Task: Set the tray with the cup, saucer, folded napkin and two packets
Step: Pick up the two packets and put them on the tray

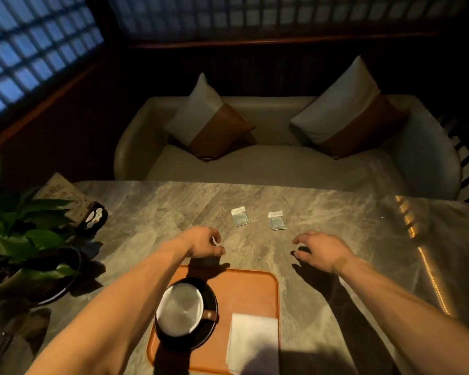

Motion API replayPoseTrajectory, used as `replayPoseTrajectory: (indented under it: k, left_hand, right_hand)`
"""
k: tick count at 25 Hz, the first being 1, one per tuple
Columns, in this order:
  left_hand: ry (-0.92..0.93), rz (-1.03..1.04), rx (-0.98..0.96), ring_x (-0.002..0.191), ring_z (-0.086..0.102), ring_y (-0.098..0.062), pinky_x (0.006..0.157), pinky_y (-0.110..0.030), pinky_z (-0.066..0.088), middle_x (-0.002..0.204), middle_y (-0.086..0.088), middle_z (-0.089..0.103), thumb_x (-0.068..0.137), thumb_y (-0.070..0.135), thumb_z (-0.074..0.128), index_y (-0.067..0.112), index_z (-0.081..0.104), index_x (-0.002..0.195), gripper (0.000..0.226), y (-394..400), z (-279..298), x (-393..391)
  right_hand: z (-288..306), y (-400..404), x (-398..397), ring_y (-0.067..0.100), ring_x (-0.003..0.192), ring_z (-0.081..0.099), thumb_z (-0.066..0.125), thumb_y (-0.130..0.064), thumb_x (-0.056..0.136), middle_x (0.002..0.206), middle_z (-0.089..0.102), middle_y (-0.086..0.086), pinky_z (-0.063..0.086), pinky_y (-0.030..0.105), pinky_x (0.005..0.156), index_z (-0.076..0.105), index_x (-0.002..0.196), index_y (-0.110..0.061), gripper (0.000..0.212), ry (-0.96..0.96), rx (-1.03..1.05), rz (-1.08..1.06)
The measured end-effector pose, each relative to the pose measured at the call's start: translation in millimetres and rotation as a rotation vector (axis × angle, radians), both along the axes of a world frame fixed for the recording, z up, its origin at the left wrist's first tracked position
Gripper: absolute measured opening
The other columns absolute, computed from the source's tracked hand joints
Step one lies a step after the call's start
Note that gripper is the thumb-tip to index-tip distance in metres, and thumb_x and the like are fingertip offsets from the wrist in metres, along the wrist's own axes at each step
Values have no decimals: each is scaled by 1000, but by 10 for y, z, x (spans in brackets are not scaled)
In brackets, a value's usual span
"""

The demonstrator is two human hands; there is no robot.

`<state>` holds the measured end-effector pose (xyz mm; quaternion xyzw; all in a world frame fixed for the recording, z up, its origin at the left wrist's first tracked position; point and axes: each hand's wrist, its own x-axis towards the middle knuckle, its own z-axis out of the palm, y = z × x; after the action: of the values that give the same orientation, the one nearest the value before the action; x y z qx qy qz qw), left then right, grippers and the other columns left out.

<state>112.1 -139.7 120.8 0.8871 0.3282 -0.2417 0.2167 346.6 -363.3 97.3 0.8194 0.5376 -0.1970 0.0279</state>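
Note:
An orange tray lies on the marble table near me. On its left part a metal cup with a brown handle stands on a black saucer. A white folded napkin rests on the tray's right part. Two small pale packets lie on the table beyond the tray: the left packet and the right packet. My left hand hovers above the tray's far edge, fingers curled, holding nothing. My right hand is over the table right of the tray, fingers spread, empty.
A potted green plant in a dark dish stands at the table's left. A dark holder with a card sits behind it. A beige sofa with two cushions faces the table's far edge.

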Motion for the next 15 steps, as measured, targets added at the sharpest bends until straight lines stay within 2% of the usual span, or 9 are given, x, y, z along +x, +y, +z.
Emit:
replayPoseTrajectory:
  k: [4,8,12,15]
  left_hand:
    - [49,-9,31,110,61,-24,94,-36,50,123,-3,66,83,52,67,23,58,128,54,491,-191,236]
    - [55,-11,13,111,60,-24,98,-41,49,125,-2,65,80,53,70,26,50,137,67,868,-473,532]
    - [12,-64,80,106,60,-22,87,-38,50,122,2,65,74,67,65,30,51,135,73,1072,-746,789]
    - [-20,-60,118,114,56,-24,81,-37,39,127,0,59,74,72,62,30,47,139,79,1117,-919,908]
  right_hand:
    - [-64,419,174,19,113,58,50,-50,92,128,60,-2,49,36,89,52,130,-35,41,-38,-61,-50]
    - [-256,795,365,20,112,58,53,-49,91,126,60,-1,50,38,90,50,132,-34,44,-83,-92,-65]
    - [-457,1117,510,23,118,54,55,-53,89,133,54,-1,46,39,91,42,139,-37,54,-72,-81,-44]
    - [-562,1268,567,26,125,47,58,-53,88,143,44,-3,43,41,96,32,146,-39,65,-72,-126,-9]
